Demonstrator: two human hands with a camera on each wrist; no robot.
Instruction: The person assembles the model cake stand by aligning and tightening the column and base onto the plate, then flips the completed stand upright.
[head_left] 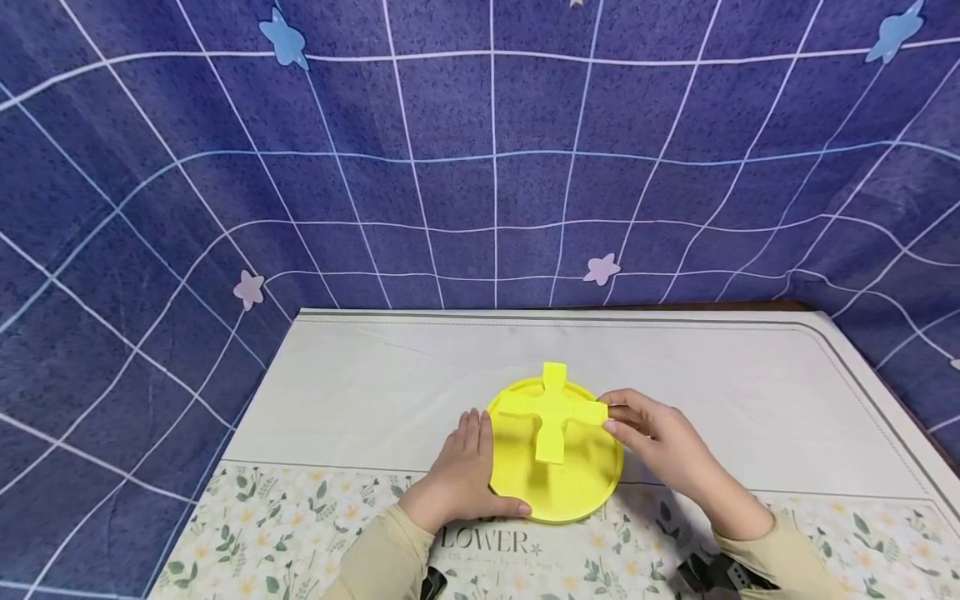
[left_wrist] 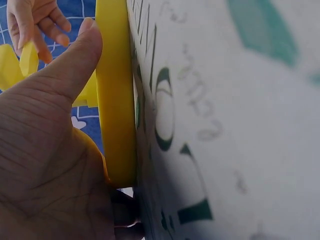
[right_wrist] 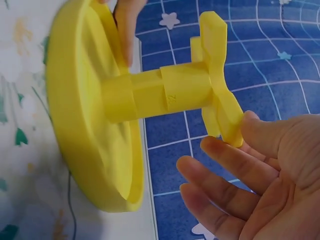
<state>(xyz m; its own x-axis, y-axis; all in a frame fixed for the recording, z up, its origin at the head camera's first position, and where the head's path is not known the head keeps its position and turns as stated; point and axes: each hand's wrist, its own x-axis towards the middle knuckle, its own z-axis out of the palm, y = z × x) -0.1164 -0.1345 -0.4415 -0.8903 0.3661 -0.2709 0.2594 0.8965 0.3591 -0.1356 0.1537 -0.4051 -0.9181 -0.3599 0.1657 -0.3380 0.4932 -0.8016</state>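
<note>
A round yellow base (head_left: 517,492) with a raised rim lies flat on the table. From its middle rises a stepped stem (right_wrist: 150,92), topped by a yellow four-armed cross piece (head_left: 551,408). Against the base's left side is my left hand (head_left: 468,471), thumb over the near rim and fingers along the edge. In the left wrist view, that thumb lies on the upper side of the rim (left_wrist: 117,100). My right hand (head_left: 663,437) pinches the end of the cross piece's right arm between thumb and index finger; its other fingers are spread below in the right wrist view.
The table carries a white cover (head_left: 375,375) with a floral band (head_left: 262,533) and printed lettering (head_left: 483,540) along the near side. Behind and beside it hangs a blue curtain (head_left: 450,192) with a grid and stars. Dark wrist straps (head_left: 720,575) show near the sleeves.
</note>
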